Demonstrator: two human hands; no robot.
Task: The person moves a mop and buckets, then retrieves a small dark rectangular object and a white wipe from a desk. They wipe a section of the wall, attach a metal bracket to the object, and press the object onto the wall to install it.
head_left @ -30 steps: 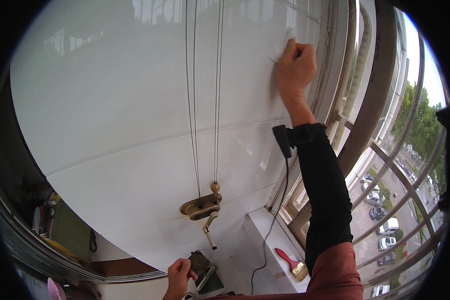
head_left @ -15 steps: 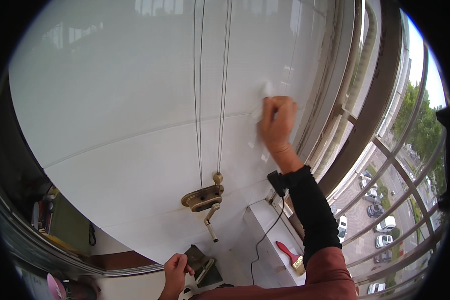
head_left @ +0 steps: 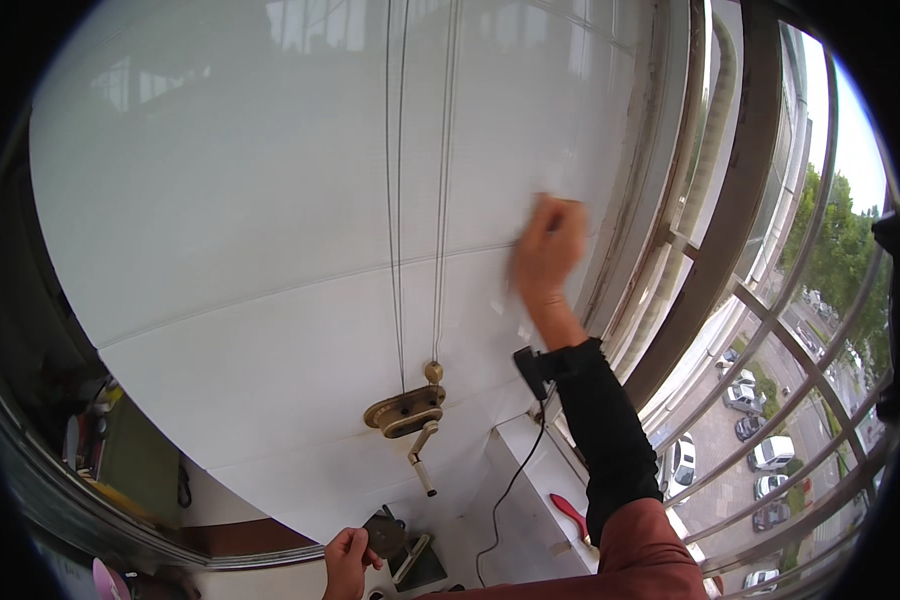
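Observation:
Against the glossy white tiled wall [head_left: 240,210], my right hand [head_left: 550,248] is raised with its fingers curled into a fist. Motion blurs it, and what the fingers hold, if anything, is hidden. A black cuff with a small dark device [head_left: 532,372] and a cable sits round that wrist. Low in the view, my left hand [head_left: 347,563] is loosely closed, with nothing visible in it. Just beyond it are a dark round object and a dark green box-like thing [head_left: 425,570]. To my right hand's left, a brass crank winch [head_left: 407,412] is fixed to the wall.
Thin cables [head_left: 394,200] run up from the winch. A red-handled brush [head_left: 570,512], partly behind my right arm, lies on a white ledge [head_left: 530,450]. Window frame and metal bars [head_left: 800,350] close off the right side, with parked cars far below. A green cabinet [head_left: 140,450] stands at the left.
My right hand has shifted slightly left along the wall, and its forearm now covers the brush's bristles. The view has tilted a little. My left hand stays low and closed.

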